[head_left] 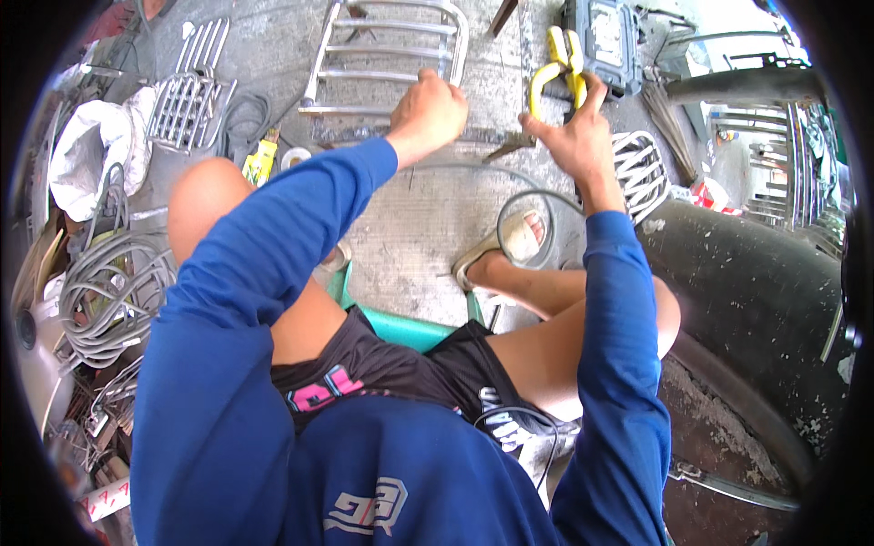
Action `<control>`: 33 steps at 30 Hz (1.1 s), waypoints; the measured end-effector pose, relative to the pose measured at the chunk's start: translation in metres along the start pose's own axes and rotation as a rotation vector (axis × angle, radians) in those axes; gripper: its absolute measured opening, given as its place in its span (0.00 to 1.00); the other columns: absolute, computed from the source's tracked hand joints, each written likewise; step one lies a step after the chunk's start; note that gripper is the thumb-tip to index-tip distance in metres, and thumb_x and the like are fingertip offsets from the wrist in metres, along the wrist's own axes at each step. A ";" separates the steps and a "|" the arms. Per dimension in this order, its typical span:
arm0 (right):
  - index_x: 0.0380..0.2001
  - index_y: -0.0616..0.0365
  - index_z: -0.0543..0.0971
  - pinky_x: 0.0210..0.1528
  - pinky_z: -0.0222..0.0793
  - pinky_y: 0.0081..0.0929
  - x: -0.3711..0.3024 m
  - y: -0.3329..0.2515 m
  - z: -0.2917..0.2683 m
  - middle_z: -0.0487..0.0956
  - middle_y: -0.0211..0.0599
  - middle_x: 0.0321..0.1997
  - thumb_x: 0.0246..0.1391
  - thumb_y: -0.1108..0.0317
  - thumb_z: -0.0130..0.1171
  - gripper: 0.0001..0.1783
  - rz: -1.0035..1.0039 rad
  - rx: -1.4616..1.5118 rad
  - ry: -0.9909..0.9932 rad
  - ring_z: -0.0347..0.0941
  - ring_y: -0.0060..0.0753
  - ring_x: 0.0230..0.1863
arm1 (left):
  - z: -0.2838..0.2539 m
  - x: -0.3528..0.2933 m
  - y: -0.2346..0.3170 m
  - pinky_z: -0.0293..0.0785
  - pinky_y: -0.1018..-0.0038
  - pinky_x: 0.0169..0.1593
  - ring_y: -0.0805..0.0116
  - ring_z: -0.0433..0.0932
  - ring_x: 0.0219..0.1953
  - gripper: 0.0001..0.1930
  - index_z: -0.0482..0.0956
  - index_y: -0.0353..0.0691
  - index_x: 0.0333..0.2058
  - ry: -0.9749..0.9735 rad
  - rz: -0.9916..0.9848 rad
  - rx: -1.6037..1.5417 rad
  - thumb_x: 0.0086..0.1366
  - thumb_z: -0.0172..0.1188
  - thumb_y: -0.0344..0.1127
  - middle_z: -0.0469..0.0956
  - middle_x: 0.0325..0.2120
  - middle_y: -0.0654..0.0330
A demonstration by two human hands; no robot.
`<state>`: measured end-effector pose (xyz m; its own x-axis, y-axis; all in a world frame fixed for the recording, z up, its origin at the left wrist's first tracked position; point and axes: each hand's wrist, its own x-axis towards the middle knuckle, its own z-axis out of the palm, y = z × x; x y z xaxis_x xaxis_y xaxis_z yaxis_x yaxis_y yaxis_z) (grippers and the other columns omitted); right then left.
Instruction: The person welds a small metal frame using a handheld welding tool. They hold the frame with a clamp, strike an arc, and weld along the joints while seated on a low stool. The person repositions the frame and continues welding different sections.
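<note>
My left hand (428, 111) is closed in a fist at the near right corner of a shiny tubular metal rack (382, 49), where the bars run in under it. Its fingertips are hidden. My right hand (580, 138) is to the right of the rack, thumb and fingers spread around the two curved arms of a yellow pincer-shaped tool (542, 85). The tool's closer-set end points away from me; its exact kind is unclear. The rack rests on a low support (364, 136) in front of my knees.
A grey cable (501, 218) loops near my right foot. Beyond the tool lies a dark tool case (610, 41). White slatted metal pieces (640, 173) and a large black curved panel (742, 300) are at right. Coiled cables (105, 309) and a white sack (91, 155) are at left.
</note>
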<state>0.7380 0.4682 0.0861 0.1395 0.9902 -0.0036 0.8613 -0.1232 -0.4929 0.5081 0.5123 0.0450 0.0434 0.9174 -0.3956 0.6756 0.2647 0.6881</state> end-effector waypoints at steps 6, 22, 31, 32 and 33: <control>0.69 0.57 0.55 0.57 0.79 0.56 -0.001 -0.005 -0.001 0.82 0.73 0.51 0.45 0.48 0.80 0.58 0.045 0.047 -0.002 0.82 0.74 0.51 | -0.011 0.011 0.004 0.82 0.48 0.51 0.37 0.88 0.42 0.25 0.85 0.26 0.38 -0.168 -0.041 0.040 0.73 0.53 0.48 0.87 0.32 0.36; 0.69 0.61 0.55 0.62 0.76 0.52 -0.001 -0.005 -0.002 0.80 0.76 0.54 0.45 0.45 0.79 0.59 0.240 0.319 0.036 0.81 0.75 0.56 | -0.013 -0.002 0.022 0.60 0.70 0.16 0.75 0.64 0.10 0.18 0.77 0.31 0.45 -0.239 -0.100 -0.366 0.80 0.55 0.45 0.83 0.22 0.54; 0.69 0.58 0.55 0.56 0.80 0.53 -0.001 0.003 -0.001 0.83 0.72 0.49 0.42 0.46 0.83 0.61 0.094 0.120 0.013 0.83 0.73 0.52 | -0.009 0.001 0.016 0.60 0.70 0.16 0.75 0.63 0.10 0.21 0.77 0.30 0.48 -0.238 -0.034 -0.333 0.80 0.56 0.48 0.84 0.25 0.54; 0.68 0.59 0.55 0.57 0.80 0.53 -0.003 0.005 0.000 0.83 0.73 0.49 0.43 0.45 0.82 0.60 0.100 0.112 0.045 0.82 0.73 0.52 | -0.008 0.001 0.015 0.61 0.70 0.16 0.75 0.63 0.11 0.22 0.77 0.30 0.50 -0.250 -0.043 -0.333 0.80 0.56 0.48 0.85 0.26 0.54; 0.67 0.59 0.56 0.58 0.79 0.54 -0.002 0.006 0.000 0.82 0.75 0.48 0.43 0.45 0.82 0.59 0.099 0.106 0.073 0.82 0.74 0.52 | -0.009 0.002 0.015 0.61 0.71 0.17 0.75 0.62 0.11 0.22 0.77 0.29 0.51 -0.248 -0.036 -0.338 0.80 0.55 0.49 0.85 0.27 0.54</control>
<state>0.7427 0.4652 0.0836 0.2599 0.9656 0.0044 0.7858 -0.2088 -0.5822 0.5124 0.5206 0.0601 0.2281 0.8173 -0.5291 0.4018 0.4160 0.8158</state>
